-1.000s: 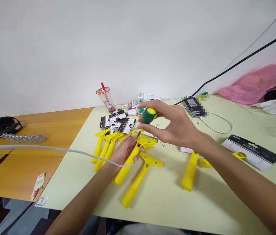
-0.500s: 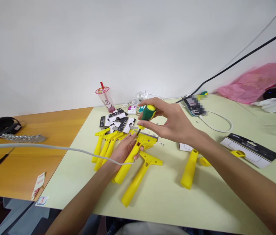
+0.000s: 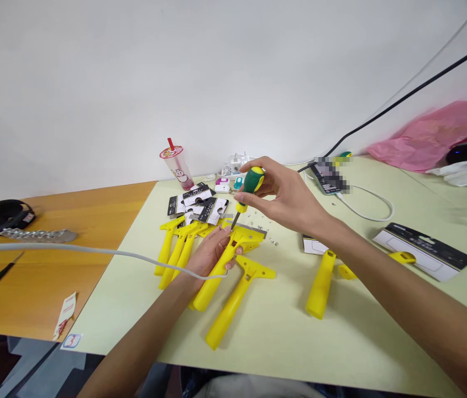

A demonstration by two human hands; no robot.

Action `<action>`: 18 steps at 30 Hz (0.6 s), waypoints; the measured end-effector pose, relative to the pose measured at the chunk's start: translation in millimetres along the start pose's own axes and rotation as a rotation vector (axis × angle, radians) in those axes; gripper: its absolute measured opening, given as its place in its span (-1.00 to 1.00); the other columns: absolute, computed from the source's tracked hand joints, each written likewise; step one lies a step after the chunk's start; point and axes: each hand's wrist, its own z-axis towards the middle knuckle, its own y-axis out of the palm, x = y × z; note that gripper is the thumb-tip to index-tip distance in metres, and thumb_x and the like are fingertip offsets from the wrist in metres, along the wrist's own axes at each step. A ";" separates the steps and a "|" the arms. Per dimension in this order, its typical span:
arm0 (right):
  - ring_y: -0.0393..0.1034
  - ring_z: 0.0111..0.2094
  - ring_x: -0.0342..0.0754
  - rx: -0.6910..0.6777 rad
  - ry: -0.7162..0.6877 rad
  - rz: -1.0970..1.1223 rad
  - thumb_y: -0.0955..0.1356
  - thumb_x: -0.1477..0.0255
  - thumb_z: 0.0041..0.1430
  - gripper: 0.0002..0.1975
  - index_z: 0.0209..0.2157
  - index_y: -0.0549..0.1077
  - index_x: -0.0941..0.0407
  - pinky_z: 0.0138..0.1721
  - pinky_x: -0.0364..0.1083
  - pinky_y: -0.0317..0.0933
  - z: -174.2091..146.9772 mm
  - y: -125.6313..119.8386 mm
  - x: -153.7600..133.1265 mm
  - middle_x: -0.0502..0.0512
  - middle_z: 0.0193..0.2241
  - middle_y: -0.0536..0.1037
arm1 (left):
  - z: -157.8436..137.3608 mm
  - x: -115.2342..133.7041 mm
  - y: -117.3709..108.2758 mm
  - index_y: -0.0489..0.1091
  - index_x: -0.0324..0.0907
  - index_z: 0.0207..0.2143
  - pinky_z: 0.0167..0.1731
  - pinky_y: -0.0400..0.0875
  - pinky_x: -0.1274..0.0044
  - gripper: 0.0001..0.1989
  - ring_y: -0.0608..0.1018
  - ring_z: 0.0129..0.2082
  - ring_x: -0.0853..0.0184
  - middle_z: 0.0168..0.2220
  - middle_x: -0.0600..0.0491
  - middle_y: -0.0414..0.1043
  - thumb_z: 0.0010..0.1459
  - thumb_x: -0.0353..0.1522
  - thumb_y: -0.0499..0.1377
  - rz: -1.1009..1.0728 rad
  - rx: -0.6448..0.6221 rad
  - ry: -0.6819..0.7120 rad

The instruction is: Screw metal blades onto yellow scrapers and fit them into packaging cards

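The step in hand looks like screw work on the yellow plastic scraper with a long round handle [image 3: 212,286]; the left hand [image 3: 213,249] grips this just below its wide head, fingers curled behind the neck, thumb near the driver's tip; the head sits over the pale green worktop [image 3: 274,345], a thin grey metal blade [image 3: 256,228] along its far edge; the right hand [image 3: 283,194] has its fingers and thumb closed on the screwdriver with a bulbous green-and-yellow handle [image 3: 252,181], its dark shaft slanting down to the head's left part; the tip is too small to tell whether it is seated in a screw; the next move, I judge, calls for the shaft lined up, light downward pressure and a turn from the right fingers, the left ones bracing the head and clear of the blade; small silvery loose screws [image 3: 273,242] lie beyond the head, near the blade.
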 end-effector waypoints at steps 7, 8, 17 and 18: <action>0.70 -0.25 0.11 0.085 0.012 0.042 0.63 0.08 0.13 -0.44 0.04 0.54 0.06 -0.17 0.04 0.60 1.0 -5.6 -3.6 0.08 -0.27 0.69 | -1.1 0.1 -5.1 0.38 -0.19 -0.17 -0.75 0.13 0.69 -0.60 0.29 -0.74 0.55 -0.48 0.14 0.45 0.25 -0.09 0.40 0.029 0.019 -0.040; 0.70 -0.24 0.10 0.077 -0.004 0.048 0.63 0.09 0.13 -0.43 0.05 0.54 0.06 -0.14 0.04 0.60 0.5 -5.9 -4.7 0.09 -0.25 0.70 | -1.1 0.6 -5.3 0.38 -0.19 -0.17 -0.75 0.13 0.70 -0.60 0.28 -0.73 0.56 -0.48 0.14 0.44 0.25 -0.10 0.40 0.007 0.020 -0.045; 0.68 -0.22 0.05 0.027 -0.050 0.063 0.60 0.04 0.17 -0.43 0.05 0.53 0.07 -0.05 0.07 0.60 -3.0 1.4 -4.7 0.11 -0.18 0.73 | -0.8 7.2 -9.1 0.38 -0.19 -0.23 -0.74 0.18 0.71 -0.56 0.31 -0.71 0.58 -0.46 0.18 0.43 0.16 -0.11 0.49 -0.104 -0.024 -0.125; 0.69 -0.21 0.05 0.027 -0.052 0.065 0.60 0.04 0.18 -0.44 0.05 0.52 0.07 -0.04 0.07 0.60 -3.1 1.9 -4.2 0.11 -0.17 0.73 | -0.5 7.4 -10.0 0.37 -0.18 -0.22 -0.74 0.19 0.71 -0.56 0.30 -0.71 0.58 -0.45 0.19 0.42 0.16 -0.11 0.49 -0.112 -0.025 -0.138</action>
